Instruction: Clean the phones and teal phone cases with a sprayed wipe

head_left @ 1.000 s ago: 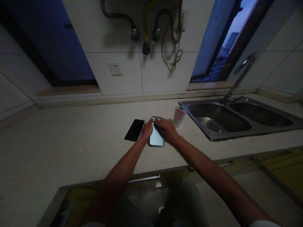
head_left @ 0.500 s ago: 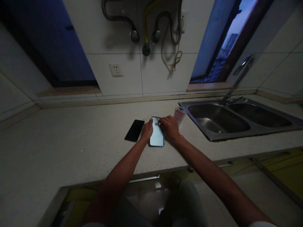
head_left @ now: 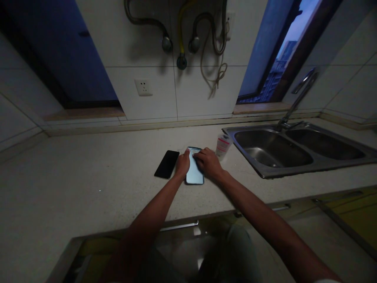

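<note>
A light-blue phone case (head_left: 194,175) with a dark rim lies flat on the counter, its inner side facing up. My left hand (head_left: 183,163) is closed on the case's left edge, with the thumb along the rim near the top. Over the upper right part of the case, my right hand (head_left: 208,162) has its fingers bent and pressed together, their tips at the camera cutout area. Whatever those fingertips may hold is too small and dark to make out. A black smartphone (head_left: 167,164) rests screen up just left of my left hand.
A clear plastic cup (head_left: 223,146) with red print stands behind my right hand. Farther right is a steel double sink (head_left: 262,171) with a faucet (head_left: 297,96). The pale counter (head_left: 88,165) stretches left, its front edge close to my body.
My right fingers have shifted slightly left and down on the case, and the pale bit seen at their tips no longer shows. My left hand keeps its hold.
</note>
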Available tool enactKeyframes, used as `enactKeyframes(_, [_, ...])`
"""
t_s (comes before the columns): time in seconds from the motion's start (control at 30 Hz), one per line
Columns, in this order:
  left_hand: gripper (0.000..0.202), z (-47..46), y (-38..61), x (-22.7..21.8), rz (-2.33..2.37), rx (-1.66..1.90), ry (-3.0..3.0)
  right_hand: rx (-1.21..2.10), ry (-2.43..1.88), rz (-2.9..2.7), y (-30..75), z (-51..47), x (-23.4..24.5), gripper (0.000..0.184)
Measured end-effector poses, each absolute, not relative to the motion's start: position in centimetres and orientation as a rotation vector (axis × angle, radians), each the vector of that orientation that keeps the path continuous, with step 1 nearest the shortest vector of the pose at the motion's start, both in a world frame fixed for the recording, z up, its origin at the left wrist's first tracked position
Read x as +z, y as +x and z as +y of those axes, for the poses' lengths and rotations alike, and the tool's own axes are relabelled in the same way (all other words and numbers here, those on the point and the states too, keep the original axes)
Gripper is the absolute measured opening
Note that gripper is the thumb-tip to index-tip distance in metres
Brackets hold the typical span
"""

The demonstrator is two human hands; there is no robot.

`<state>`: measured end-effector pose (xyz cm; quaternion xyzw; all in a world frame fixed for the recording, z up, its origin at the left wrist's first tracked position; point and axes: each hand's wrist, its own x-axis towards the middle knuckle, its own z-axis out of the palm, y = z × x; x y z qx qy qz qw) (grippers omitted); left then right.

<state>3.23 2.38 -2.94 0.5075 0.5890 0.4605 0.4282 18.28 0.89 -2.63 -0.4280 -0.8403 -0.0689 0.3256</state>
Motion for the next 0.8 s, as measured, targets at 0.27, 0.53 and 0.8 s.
enactKeyframes(0.27, [0.051, 2.1, 3.3, -2.6, 1.481, 1.076, 1.375, -0.072, -1.003, -2.141, 17.8, 1.4, -3.3, 0.03])
enactKeyframes(0.53, [0.045, 1.5, 3.2, -1.7, 1.63, 0.861, 1.794, -0.113, -1.087, -1.847, 18.5, 1.0, -2.6, 0.027])
enactKeyframes(0.8, [0.038, 0.2, 1.7, -0.3, 1.918, 0.617, 2.023, 0.199, -1.059, -1.606, 18.0, 1.9, -3.7, 0.033])
